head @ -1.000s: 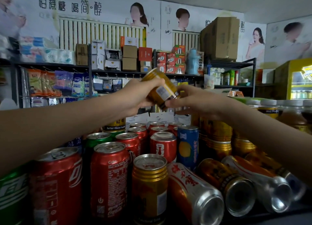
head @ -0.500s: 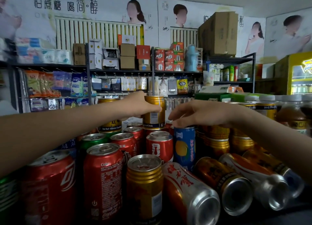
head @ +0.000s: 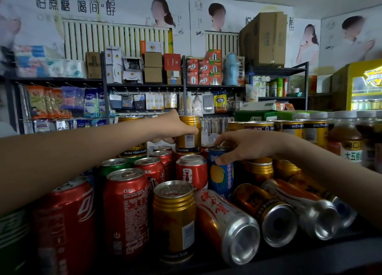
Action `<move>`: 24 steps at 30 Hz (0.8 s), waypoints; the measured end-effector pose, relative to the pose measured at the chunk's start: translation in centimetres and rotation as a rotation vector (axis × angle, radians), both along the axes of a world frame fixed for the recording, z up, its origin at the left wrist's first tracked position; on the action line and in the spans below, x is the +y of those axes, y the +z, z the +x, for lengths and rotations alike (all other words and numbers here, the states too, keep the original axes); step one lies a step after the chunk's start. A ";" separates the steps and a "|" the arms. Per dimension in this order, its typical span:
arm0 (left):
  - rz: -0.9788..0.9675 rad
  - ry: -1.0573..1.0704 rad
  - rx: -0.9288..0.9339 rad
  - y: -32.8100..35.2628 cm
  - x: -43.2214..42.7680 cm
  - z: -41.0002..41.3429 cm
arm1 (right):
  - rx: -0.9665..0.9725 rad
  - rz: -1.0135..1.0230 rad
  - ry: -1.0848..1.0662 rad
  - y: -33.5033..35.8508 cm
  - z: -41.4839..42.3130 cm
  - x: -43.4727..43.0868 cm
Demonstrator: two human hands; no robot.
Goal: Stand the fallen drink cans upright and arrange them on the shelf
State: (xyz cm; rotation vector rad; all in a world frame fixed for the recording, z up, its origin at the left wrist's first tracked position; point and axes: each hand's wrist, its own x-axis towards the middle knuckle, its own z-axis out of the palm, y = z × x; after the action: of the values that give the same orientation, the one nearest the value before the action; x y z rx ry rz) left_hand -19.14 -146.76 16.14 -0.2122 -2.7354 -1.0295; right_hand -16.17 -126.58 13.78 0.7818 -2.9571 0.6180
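Gripping the upright gold can (head: 189, 134) near the centre of the frame, your left hand (head: 171, 128) wraps round its side and holds it over the back rows, its base about level with the tops of the red cans (head: 192, 172) below. Whether it already rests on them cannot be told. Your right hand (head: 239, 145) curls over the blue can (head: 220, 175) just right of centre, fingertips on the rim and thumb against the side, and that can stands upright among its neighbours. You look well into the job but not through it. The left and middle of the shelf (head: 310, 260) carry standing rows, among them the cola cans (head: 126, 212) and a second gold can (head: 174, 219) at the front. What remains sits in the lower right of the frame: the orange-and-white can (head: 223, 219) lies on its side with its base towards you, the dark orange can (head: 264, 210) lies touching it, and at least one more fallen can (head: 303, 208) lies partly under your right forearm. Those need lifting and a place in the rows once you have the gold can settled.
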 end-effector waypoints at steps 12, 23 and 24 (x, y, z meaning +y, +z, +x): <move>-0.082 0.178 0.118 0.2 2.1 2.3 | 0.145 -0.267 -0.083 -0.1 1.1 0.2; -0.172 -0.017 0.458 -1.4 1.5 7.8 | 0.463 -0.790 -0.188 1.9 6.4 1.2; -0.167 -0.056 0.463 -1.4 1.4 8.4 | 0.471 -0.866 -0.189 2.1 6.9 1.2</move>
State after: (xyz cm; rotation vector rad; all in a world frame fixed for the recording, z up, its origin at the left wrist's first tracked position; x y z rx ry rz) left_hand -10.78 -145.33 14.76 -0.4896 -2.3968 -0.6590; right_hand -9.30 -125.43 15.83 0.4522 -1.9966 1.3228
